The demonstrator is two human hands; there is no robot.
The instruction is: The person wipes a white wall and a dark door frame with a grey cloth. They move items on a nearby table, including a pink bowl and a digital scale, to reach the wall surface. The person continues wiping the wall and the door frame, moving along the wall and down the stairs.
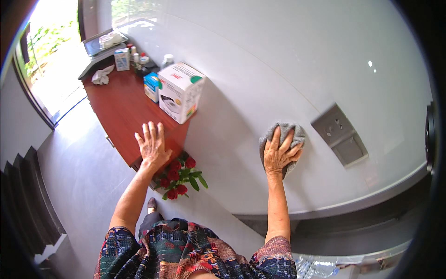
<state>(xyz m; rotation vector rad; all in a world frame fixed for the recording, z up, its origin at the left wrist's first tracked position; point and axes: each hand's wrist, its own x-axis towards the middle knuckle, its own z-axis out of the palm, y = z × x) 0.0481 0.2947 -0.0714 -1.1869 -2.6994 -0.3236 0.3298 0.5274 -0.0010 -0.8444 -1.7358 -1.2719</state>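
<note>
My right hand (278,156) presses a grey cloth (291,131) flat against the white wall (278,56), just left of a grey wall socket plate (340,135). My left hand (152,145) lies open, fingers spread, palm down on the near end of a reddish-brown wooden desk (116,104). It holds nothing.
On the desk stand a white carton box (180,91), a smaller blue and white box (151,86), several small bottles (139,58), a crumpled tissue (101,76) and a grey device (102,44). Red roses (179,179) stand below the desk end. A window (51,60) is at far left.
</note>
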